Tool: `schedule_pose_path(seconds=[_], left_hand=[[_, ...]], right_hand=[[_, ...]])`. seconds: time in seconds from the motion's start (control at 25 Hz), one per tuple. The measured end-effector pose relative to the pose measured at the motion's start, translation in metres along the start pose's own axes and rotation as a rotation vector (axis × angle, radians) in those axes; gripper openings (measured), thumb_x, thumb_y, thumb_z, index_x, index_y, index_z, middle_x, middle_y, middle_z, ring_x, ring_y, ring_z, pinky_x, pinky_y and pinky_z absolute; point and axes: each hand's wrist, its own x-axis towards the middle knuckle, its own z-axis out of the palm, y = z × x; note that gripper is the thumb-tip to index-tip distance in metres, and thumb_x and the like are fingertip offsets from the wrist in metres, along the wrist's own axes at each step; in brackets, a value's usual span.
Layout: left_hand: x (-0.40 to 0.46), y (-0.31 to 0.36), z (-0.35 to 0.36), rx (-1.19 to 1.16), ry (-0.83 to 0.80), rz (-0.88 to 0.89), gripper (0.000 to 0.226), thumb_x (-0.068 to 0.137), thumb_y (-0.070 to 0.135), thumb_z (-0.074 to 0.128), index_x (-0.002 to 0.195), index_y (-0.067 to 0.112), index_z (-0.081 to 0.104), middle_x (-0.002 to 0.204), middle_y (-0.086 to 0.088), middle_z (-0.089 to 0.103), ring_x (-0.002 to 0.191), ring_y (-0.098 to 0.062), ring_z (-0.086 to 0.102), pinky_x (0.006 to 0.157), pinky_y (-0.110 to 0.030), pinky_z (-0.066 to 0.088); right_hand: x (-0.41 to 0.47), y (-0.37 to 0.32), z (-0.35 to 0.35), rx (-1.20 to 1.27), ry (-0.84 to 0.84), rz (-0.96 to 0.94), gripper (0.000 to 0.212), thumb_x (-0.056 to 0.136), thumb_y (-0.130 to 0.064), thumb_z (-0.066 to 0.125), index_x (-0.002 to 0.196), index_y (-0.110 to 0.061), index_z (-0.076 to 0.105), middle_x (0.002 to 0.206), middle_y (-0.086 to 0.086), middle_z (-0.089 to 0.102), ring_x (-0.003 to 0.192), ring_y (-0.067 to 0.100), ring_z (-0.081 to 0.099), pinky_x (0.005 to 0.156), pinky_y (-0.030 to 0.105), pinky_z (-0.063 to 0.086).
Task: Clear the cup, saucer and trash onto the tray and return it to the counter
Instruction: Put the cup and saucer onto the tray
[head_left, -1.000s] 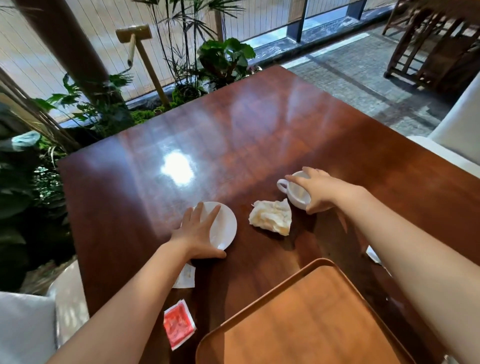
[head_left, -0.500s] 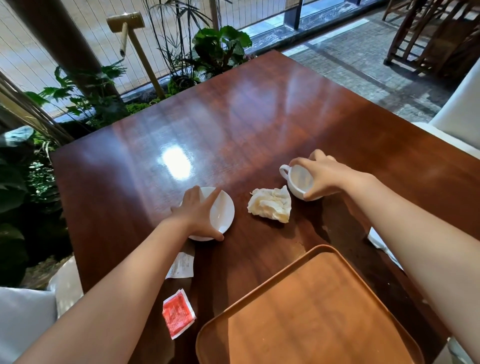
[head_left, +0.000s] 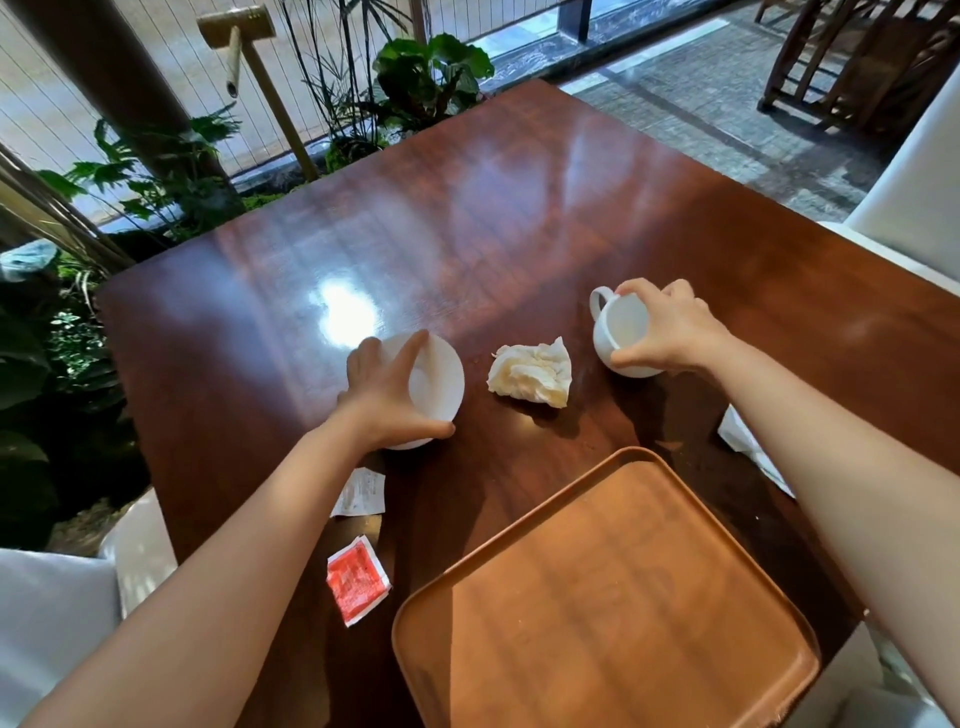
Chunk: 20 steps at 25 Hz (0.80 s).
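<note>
- Polished dark wooden table (head_left: 467, 218) beside a planted window edge, white seats at either side, serves as the scene of a café clear-up seen from the person's own head.
- Far left on the near edge: a red sauce packet (head_left: 357, 579) lies flat, with a small white paper slip (head_left: 359, 491) just beyond it, partly under the left forearm; both are untouched trash.
- Left hand (head_left: 387, 402) closes on the white saucer (head_left: 434, 379), thumb at the near rim and fingers (head_left: 410, 353) spread across the far side; the saucer looks tipped up off the wood, though how far cannot be told.
- Centre: a crumpled napkin (head_left: 530, 375) sits loose between the two hands, touched by neither.
- Near centre-right: the brown tray (head_left: 613, 587) is bare and lies toward the person, nearer than every item to be cleared.
- Right hand (head_left: 670, 332) wraps the white cup (head_left: 621, 332) from its right side, thumb on the near rim, fingers over the far rim; the handle points away to the left and the open mouth tilts toward the camera.
- A further white paper scrap (head_left: 743, 441) shows beside the right forearm, partly hidden by it.
- Judgement: the coming move turns on the tray lying back toward the body from both grips, so each hand would draw its piece inward; the saucer's hand must cross rightward, while the cup's hand appears to have the straighter path.
</note>
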Motion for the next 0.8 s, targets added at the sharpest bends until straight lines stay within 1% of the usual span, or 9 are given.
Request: schedule_pose_path(seconds=[0.12, 0.2, 0.28, 0.36, 0.4, 0.48, 0.68, 0.8], left_hand=[[-0.039, 0.022, -0.003, -0.045, 0.034, 0.082, 0.112, 0.047, 0.057, 0.07, 0.142, 0.043, 0.012, 0.143, -0.013, 0.011, 0.135, -0.031, 0.003, 0.108, -0.051, 0.026], [-0.07, 0.039, 0.003, -0.028, 0.012, 0.119, 0.113, 0.046, 0.059, 0.066, 0.142, 0.045, 0.008, 0.144, -0.007, 0.003, 0.136, -0.028, 0.0, 0.107, -0.052, 0.027], [-0.101, 0.052, 0.015, 0.054, -0.021, 0.172, 0.113, 0.049, 0.062, 0.061, 0.143, 0.043, 0.004, 0.138, 0.003, -0.004, 0.133, -0.026, -0.003, 0.106, -0.053, 0.027], [-0.128, 0.062, 0.03, 0.085, -0.05, 0.199, 0.113, 0.051, 0.061, 0.064, 0.144, 0.041, 0.003, 0.131, 0.007, -0.004, 0.129, -0.022, -0.005, 0.105, -0.053, 0.027], [-0.14, 0.067, 0.04, 0.087, -0.066, 0.203, 0.113, 0.053, 0.058, 0.066, 0.144, 0.041, 0.003, 0.13, 0.006, -0.004, 0.129, -0.021, -0.005, 0.105, -0.053, 0.027], [-0.158, 0.075, 0.057, 0.1, -0.091, 0.222, 0.112, 0.055, 0.054, 0.069, 0.144, 0.041, 0.003, 0.131, 0.004, -0.003, 0.131, -0.023, -0.005, 0.104, -0.052, 0.027], [-0.178, 0.088, 0.087, 0.155, -0.116, 0.24, 0.108, 0.058, 0.057, 0.067, 0.141, 0.042, -0.001, 0.142, -0.003, -0.001, 0.134, -0.027, -0.004, 0.105, -0.053, 0.026], [-0.178, 0.092, 0.096, 0.198, -0.136, 0.236, 0.108, 0.059, 0.057, 0.066, 0.141, 0.041, -0.003, 0.146, -0.007, -0.001, 0.137, -0.03, -0.006, 0.106, -0.054, 0.025]], right_hand=[[-0.032, 0.004, -0.012, 0.024, 0.045, -0.084, 0.076, 0.062, -0.035, 0.074, 0.128, -0.038, 0.036, 0.125, 0.012, 0.035, 0.117, 0.037, 0.039, 0.096, 0.047, 0.044], [-0.062, 0.004, -0.014, 0.004, 0.045, -0.144, 0.079, 0.06, -0.035, 0.076, 0.128, -0.038, 0.036, 0.124, 0.011, 0.035, 0.116, 0.036, 0.04, 0.097, 0.046, 0.044], [-0.093, 0.005, -0.008, -0.045, 0.035, -0.223, 0.084, 0.056, -0.036, 0.078, 0.129, -0.038, 0.037, 0.121, 0.008, 0.036, 0.113, 0.033, 0.04, 0.092, 0.048, 0.046], [-0.119, 0.006, 0.002, -0.078, 0.002, -0.303, 0.087, 0.053, -0.039, 0.077, 0.129, -0.039, 0.037, 0.119, 0.004, 0.036, 0.106, 0.025, 0.039, 0.085, 0.046, 0.049], [-0.13, 0.007, 0.007, -0.095, -0.021, -0.326, 0.086, 0.052, -0.041, 0.076, 0.128, -0.04, 0.036, 0.119, 0.002, 0.036, 0.104, 0.022, 0.037, 0.081, 0.043, 0.05], [-0.146, 0.009, 0.016, -0.143, -0.055, -0.361, 0.084, 0.053, -0.044, 0.074, 0.127, -0.044, 0.033, 0.12, -0.001, 0.034, 0.104, 0.021, 0.037, 0.075, 0.038, 0.05], [-0.167, 0.016, 0.029, -0.247, -0.133, -0.385, 0.084, 0.057, -0.045, 0.073, 0.129, -0.042, 0.03, 0.126, 0.001, 0.031, 0.11, 0.023, 0.036, 0.073, 0.035, 0.051], [-0.171, 0.017, 0.034, -0.324, -0.136, -0.402, 0.084, 0.059, -0.044, 0.073, 0.131, -0.041, 0.028, 0.128, 0.002, 0.031, 0.112, 0.023, 0.034, 0.069, 0.033, 0.051]])
